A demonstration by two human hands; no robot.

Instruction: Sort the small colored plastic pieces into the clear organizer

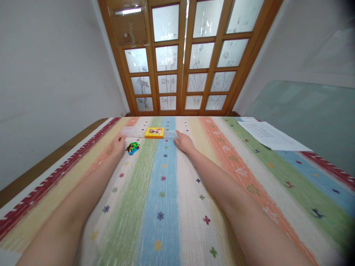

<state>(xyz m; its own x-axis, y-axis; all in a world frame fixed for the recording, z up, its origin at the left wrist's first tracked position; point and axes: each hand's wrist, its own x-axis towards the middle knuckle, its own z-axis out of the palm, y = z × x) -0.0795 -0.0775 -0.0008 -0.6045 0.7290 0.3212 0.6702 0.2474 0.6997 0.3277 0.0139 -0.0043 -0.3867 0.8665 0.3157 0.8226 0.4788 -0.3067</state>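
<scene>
Far out on the table, a small yellow box (154, 132) with a printed picture lies between my hands. Clear plastic (133, 132) stretches out on either side of it; whether this is one piece or two I cannot tell. The fingers of my left hand (118, 143) are closed at the plastic's left end. At its right end my right hand (183, 142) pinches the edge. Just right of my left hand is a small heap of green, blue, yellow and dark pieces (133, 148), too small to make out singly.
A striped, patterned cloth (161, 192) covers the table. Printed white sheets (273, 136) lie at the right edge. Beyond the far edge stand wooden doors (181, 88) with frosted panes. A pale board-like surface (310, 114) is at the right, and a white wall (50, 66) at the left.
</scene>
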